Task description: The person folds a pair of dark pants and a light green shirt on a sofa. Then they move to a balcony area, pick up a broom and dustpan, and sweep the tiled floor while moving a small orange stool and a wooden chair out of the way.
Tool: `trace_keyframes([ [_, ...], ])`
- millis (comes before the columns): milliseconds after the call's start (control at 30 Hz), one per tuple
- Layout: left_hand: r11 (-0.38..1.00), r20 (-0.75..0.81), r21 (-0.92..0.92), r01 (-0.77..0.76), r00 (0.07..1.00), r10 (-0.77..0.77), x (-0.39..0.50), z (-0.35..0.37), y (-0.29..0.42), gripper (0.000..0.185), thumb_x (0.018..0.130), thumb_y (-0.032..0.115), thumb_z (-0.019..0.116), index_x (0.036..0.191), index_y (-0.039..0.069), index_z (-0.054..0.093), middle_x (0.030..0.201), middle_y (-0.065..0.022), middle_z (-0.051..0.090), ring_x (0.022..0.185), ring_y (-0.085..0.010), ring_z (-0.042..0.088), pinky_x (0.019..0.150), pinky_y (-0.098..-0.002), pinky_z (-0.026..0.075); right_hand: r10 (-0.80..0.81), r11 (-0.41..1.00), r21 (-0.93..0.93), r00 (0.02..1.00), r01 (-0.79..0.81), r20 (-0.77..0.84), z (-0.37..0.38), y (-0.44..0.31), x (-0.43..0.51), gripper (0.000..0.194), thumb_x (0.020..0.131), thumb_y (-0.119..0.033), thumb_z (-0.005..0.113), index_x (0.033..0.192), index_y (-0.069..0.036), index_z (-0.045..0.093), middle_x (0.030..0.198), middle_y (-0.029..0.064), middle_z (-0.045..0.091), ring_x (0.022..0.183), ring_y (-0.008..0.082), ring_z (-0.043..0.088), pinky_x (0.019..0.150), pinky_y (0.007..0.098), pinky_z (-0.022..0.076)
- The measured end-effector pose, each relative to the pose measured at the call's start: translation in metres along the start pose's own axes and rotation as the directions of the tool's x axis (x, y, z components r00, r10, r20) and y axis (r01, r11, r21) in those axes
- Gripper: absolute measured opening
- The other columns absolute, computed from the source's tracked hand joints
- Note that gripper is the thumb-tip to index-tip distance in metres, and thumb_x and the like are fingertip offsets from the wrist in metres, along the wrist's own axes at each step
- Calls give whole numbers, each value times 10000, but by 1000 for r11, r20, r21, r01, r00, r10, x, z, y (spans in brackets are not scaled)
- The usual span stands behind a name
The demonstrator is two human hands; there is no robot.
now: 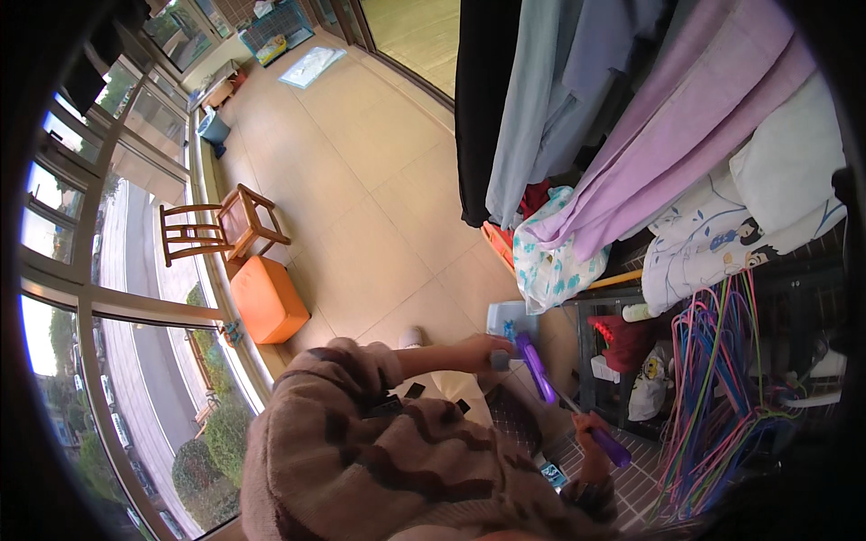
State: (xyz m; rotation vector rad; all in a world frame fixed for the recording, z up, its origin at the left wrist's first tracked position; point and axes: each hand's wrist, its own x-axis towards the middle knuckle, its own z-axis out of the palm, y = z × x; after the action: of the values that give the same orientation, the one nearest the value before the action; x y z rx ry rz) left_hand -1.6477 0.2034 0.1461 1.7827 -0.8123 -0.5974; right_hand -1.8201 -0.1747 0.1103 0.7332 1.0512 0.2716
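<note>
My left hand (pixel 486 353) is closed at a grey cylindrical end piece (pixel 500 360), beside the upper purple part of a pole (pixel 536 368). The pole has purple plastic sections and a thin metal shaft; what kind of tool it is cannot be told. Lower right, my right hand (pixel 590 433) grips the shaft next to a purple handle (pixel 613 449). Behind the upper purple part stands a light-blue plastic container (pixel 517 316) on the floor, with something bright blue at it. My striped knit sleeve partly covers my lap.
Clothes (pixel 649 149) hang at upper right, above a bundle of coloured hangers (pixel 714 365) and a dark rack (pixel 619 402). A patterned plastic bag (pixel 558 253) hangs near them. An orange stool (pixel 269 299) and wooden chair (pixel 243 223) stand by the windows. Tiled floor (pixel 358 196) stretches back.
</note>
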Motion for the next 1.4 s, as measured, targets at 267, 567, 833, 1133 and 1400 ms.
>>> trace_keyframes([
  [267,995,-187,51,84,980,-73,-121,-86,0,191,783,172,674,879,38,579,903,-122,606,839,-298,598,741,-358,477,-52,808,-590,997,6,-60,2,61,31,120,892,-87,486,864,4,412,740,40,467,550,144,477,548,278,467],
  [567,943,-550,-88,321,773,-315,-275,-142,-29,185,784,147,686,883,30,582,903,-111,614,844,-254,602,758,-326,471,-240,275,-909,938,313,250,14,191,89,118,880,11,468,984,60,440,869,90,438,830,140,486,738,241,453],
  [833,817,-713,-359,451,432,-552,-375,-158,-76,163,753,114,694,847,44,581,862,-96,599,799,-243,585,732,-326,463,347,-773,-404,860,489,375,11,271,199,284,849,58,497,1126,8,467,910,65,517,810,142,511,789,239,420],
  [1133,800,-798,-251,544,352,-489,-437,-167,-58,173,732,90,693,841,38,570,872,-113,609,823,-288,595,748,-343,471,195,-489,-873,974,-4,-114,10,393,329,145,922,-157,459,809,-67,458,701,-10,473,616,66,479,580,192,395],
  [1400,783,-816,-338,523,252,-521,-451,-133,-32,157,723,41,672,816,29,546,854,-104,599,822,-252,585,760,-324,456,-70,-39,-859,859,-510,-507,41,412,495,187,891,-118,493,715,-82,439,664,-2,477,565,56,487,494,168,397],
])
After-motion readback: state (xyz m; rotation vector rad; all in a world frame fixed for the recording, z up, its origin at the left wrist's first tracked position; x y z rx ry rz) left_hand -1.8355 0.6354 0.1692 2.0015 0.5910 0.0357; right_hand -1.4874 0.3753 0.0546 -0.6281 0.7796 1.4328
